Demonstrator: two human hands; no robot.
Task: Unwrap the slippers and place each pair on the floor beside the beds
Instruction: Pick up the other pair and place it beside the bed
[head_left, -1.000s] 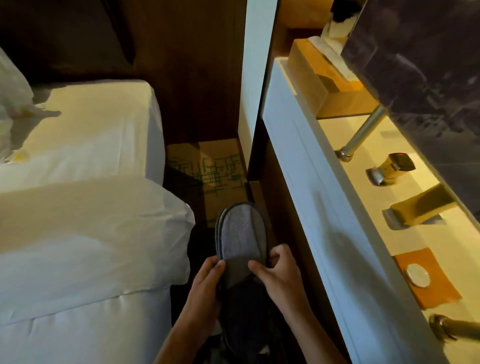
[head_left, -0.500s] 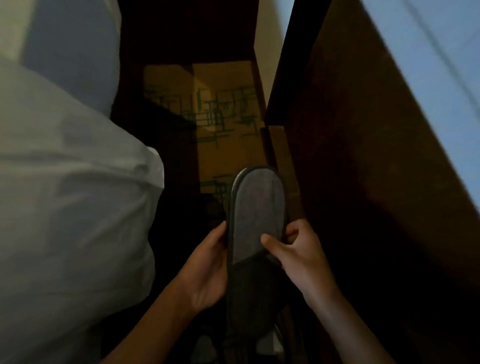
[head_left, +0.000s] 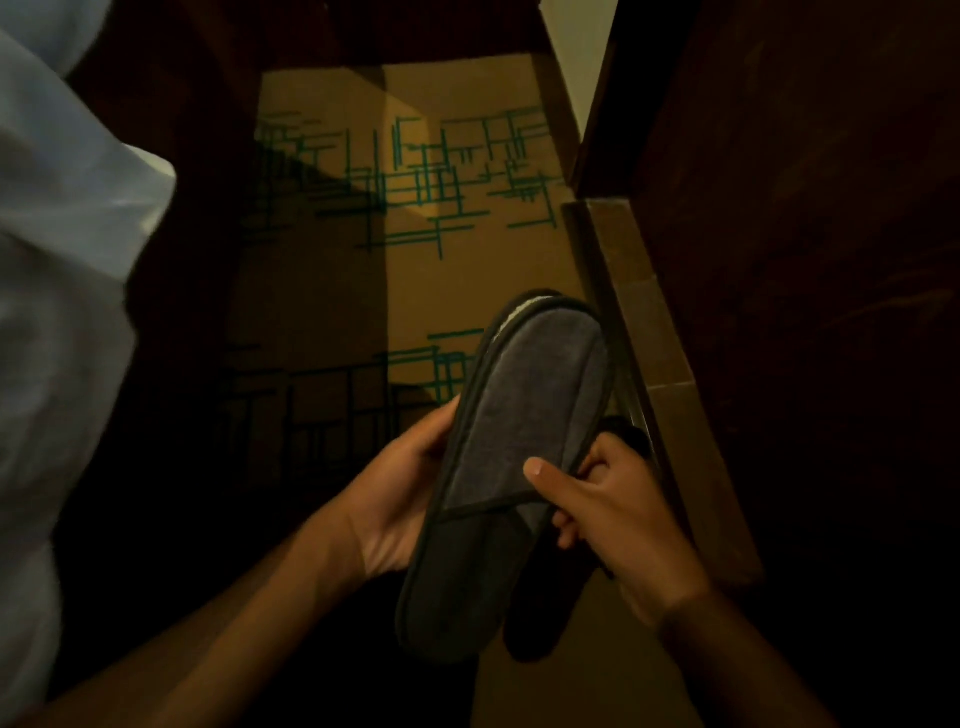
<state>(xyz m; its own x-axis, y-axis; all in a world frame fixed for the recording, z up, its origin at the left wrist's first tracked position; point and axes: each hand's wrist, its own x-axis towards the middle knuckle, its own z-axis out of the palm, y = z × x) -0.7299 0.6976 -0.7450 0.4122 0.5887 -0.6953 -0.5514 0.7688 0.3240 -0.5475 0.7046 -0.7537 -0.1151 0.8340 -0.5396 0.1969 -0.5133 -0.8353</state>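
Presently catalogued, from the head view, in dim light:

Item: grey slipper (head_left: 519, 431), closed toe, dark piping at the edge and across the vamp. It is held above the floor in the lower middle of the view, toe pointed away and tilted to the right. A pale strip is seen at its toe rim. A second dark slipper (head_left: 540, 597) is seen under and just right of it, mostly hidden; its heel end shows below the upper one, and whether the two are touching along their length cannot be told.

Item: left hand (head_left: 400, 499). It is placed at the left edge of the grey slipper, palm toward it, fingers curled behind the sole and largely hidden by it.

Item: right hand (head_left: 618, 514). Its thumb is laid on the grey upper near the vamp band, and its fingers are curled under the right edge, so that the slipper is pinched there.

Item: carpet (head_left: 431, 218), tan with a pattern of crossed green lines, lit in its upper part and shadowed nearer the hands.

Item: white bedding (head_left: 62, 291), blurred, along the left edge, separated from the carpet by a dark shadowed band.

Item: dark wooden panel (head_left: 810, 270), filling the right side, with a brown tiled strip (head_left: 644, 322) along its foot, just beside the slipper's toe.
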